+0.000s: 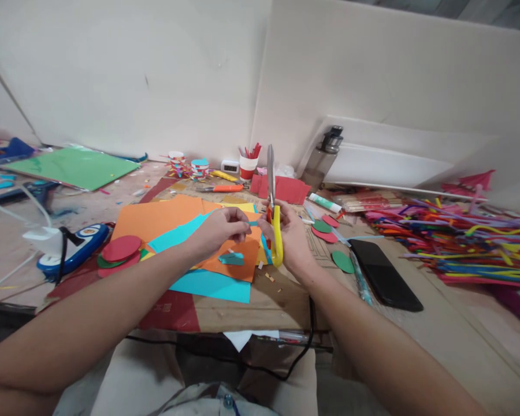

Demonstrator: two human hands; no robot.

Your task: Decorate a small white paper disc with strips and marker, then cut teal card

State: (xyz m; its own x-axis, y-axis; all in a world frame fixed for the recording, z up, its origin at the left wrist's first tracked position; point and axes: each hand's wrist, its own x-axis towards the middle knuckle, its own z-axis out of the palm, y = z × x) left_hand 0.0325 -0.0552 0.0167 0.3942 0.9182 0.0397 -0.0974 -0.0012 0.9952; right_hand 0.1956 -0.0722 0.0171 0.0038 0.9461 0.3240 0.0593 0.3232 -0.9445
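Note:
Between the fingertips of my left hand [223, 229] is one end of a small blue paper strip [253, 223]. My right hand [293, 236] is closed around scissors [277, 236] with a yellow handle, their blades pointing up and away from the strip. The fingertips of that hand are at the strip's other end; whether they pinch it I cannot tell. Below the hands lie orange paper sheets [143, 218], a light blue sheet [216, 285] and a small blue paper piece [231, 259].
Red paper circles [121, 248] lie left, beside a blue-and-white device [75, 248]. A black phone [385, 274] and many coloured pipe cleaners [472, 237] are on the right. Behind stand a cup of red sticks [248, 167], a utility knife [225, 188] and a bottle [323, 159].

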